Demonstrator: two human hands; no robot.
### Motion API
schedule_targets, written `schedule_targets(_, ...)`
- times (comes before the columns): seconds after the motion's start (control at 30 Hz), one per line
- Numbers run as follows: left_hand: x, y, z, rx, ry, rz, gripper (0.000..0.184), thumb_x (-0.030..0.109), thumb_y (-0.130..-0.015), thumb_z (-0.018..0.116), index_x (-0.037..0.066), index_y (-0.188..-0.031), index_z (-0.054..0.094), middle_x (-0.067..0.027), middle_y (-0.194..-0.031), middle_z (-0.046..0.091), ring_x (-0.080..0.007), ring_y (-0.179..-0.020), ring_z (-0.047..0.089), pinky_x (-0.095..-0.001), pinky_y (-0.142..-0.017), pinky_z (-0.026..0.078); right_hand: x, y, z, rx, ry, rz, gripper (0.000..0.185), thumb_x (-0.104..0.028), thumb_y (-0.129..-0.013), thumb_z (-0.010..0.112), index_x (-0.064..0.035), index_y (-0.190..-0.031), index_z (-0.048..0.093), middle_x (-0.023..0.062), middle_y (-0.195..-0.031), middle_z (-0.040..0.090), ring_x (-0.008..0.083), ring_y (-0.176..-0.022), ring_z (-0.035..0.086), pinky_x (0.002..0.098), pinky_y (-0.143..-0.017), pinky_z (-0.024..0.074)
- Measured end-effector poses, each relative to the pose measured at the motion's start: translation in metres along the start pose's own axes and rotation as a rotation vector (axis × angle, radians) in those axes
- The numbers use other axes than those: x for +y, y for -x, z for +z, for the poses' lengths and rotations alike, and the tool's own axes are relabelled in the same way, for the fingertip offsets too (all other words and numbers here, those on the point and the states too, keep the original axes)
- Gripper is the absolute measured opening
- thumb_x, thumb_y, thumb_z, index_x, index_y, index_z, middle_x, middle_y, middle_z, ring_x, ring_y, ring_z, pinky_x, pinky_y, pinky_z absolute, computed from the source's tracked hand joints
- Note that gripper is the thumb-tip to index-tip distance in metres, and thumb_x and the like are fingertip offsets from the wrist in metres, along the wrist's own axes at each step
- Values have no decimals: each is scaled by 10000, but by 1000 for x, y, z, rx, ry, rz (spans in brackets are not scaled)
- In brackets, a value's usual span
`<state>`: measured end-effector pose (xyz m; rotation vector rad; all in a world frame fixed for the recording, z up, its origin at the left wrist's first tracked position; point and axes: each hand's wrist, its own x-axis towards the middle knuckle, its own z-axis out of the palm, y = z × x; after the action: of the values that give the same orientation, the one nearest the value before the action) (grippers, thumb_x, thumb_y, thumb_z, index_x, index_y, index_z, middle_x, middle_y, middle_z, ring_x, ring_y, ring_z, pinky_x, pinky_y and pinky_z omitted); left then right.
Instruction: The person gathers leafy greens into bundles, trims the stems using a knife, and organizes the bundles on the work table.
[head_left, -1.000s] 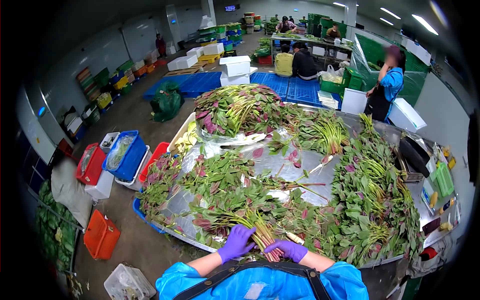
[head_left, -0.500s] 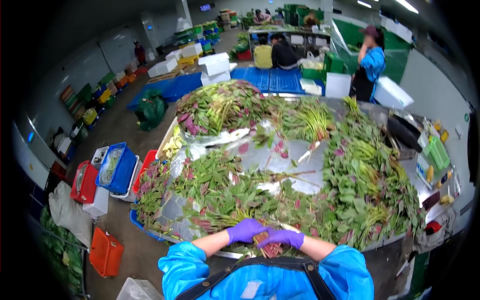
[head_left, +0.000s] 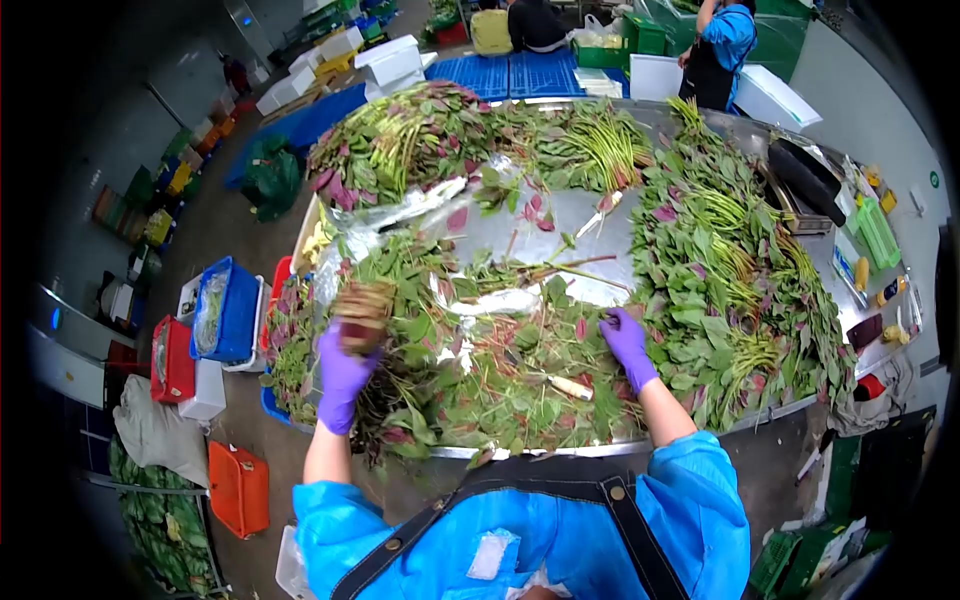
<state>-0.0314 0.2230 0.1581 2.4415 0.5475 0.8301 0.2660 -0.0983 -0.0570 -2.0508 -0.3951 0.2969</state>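
My left hand (head_left: pixel 345 375), in a purple glove, is closed round a bunch of leafy greens (head_left: pixel 362 312). The bunch's cut reddish stem ends point up, slightly blurred, and its dark leaves hang down over the table's near left edge. My right hand (head_left: pixel 628 345), gloved alike, reaches over the loose greens (head_left: pixel 520 390) beside the big heap on the right. Its fingers look apart with nothing plainly held, though the tips lie close to leaves. Between the hands a knife (head_left: pixel 570 387) with a pale handle lies among the leaves, its blade mostly hidden.
The metal table (head_left: pixel 500 235) carries a leafy heap (head_left: pixel 405 140) at far left, bunches (head_left: pixel 600 145) at the back and a long pile (head_left: pixel 730 290) at right. A second pale-handled tool (head_left: pixel 600 213) lies behind. Crates (head_left: pixel 225 310) stand left; a co-worker (head_left: pixel 722 50) stands beyond.
My hands were together at the near edge and have parted. The left has carried the bunch left and raised it; the right has moved right and forward. The view has tilted down.
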Motion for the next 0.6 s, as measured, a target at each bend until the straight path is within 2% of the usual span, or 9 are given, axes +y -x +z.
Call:
schedule_targets(0.1, 17, -4, -24, 315, 620, -442, 301, 37, -639, 654, 19, -926, 564, -38, -800, 587, -146, -708, 562, -278, -677, 457, -20, 15, 1, 52, 39, -70, 318, -254, -748, 619, -52, -992, 597, 90, -801, 636, 206, -684, 616, 312, -644, 490)
schedule_targets(0.17, 19, -7, -22, 318, 738, -492, 284, 1, -643, 622, 9, -920, 561, -55, -807, 590, -154, -746, 575, -282, -714, 461, -47, 26, 7, -99, 150, -249, 239, -154, -745, 629, -56, -962, 616, 81, -741, 613, 155, -638, 583, 266, -614, 472)
schedule_targets(0.2, 6, -10, -21, 343, 830, -534, 309, 6, -666, 604, 7, -969, 543, -57, -815, 581, -162, -751, 572, -283, -730, 461, -44, 29, 15, -166, 105, -298, 230, -181, -753, 619, -59, -947, 624, 83, -723, 609, 160, -625, 579, 267, -601, 465)
schedule_targets(0.27, -1, -12, -21, 389, 1090, -567, 328, -3, -694, 558, -9, -1018, 508, -76, -812, 560, -178, -739, 566, -286, -742, 470, -53, 30, 21, -220, 78, -257, 235, -189, -755, 616, -58, -951, 624, 81, -725, 610, 156, -629, 579, 266, -602, 464)
schedule_targets(0.37, -8, -10, -16, 413, 1179, -607, 346, -1, -699, 552, -14, -1040, 497, -88, -830, 555, -177, -733, 563, -288, -737, 470, -48, 11, 23, -257, 25, -188, 254, -192, -746, 622, -54, -960, 620, 88, -745, 617, 157, -664, 597, 269, -627, 476)
schedule_targets(0.43, 8, -5, -15, 398, 1127, -560, 370, -10, -703, 546, -8, -1069, 493, -79, -869, 557, -175, -750, 563, -286, -745, 468, -20, -13, 29, -107, 37, -238, 276, -188, -731, 627, -49, -968, 615, 109, -805, 626, 191, -706, 618, 290, -656, 493)
schedule_targets(0.5, 28, 0, -13, 487, 823, -629, 392, 16, -705, 596, -4, -1082, 495, -66, -884, 561, -146, -789, 552, -280, -743, 456, -3, -39, 28, -65, 193, -283, 296, -206, -730, 611, -57, -985, 610, 129, -879, 625, 245, -782, 620, 334, -719, 494)
schedule_targets(0.57, 23, 10, -8, 428, 514, -418, 398, 24, -705, 622, 13, -1083, 498, -55, -891, 562, -133, -818, 552, -277, -753, 449, 0, -63, 27, 18, 452, -317, 295, -204, -725, 581, -61, -982, 610, 133, -937, 610, 275, -863, 596, 358, -776, 473)
schedule_targets(0.6, 8, 14, -5, 386, 372, -294, 380, 36, -705, 642, 15, -1060, 510, -50, -913, 569, -124, -842, 550, -270, -747, 456, -3, -76, 26, -80, 535, -285, 350, -178, -705, 558, -61, -1033, 583, 127, -1025, 578, 276, -1001, 534, 392, -841, 433)
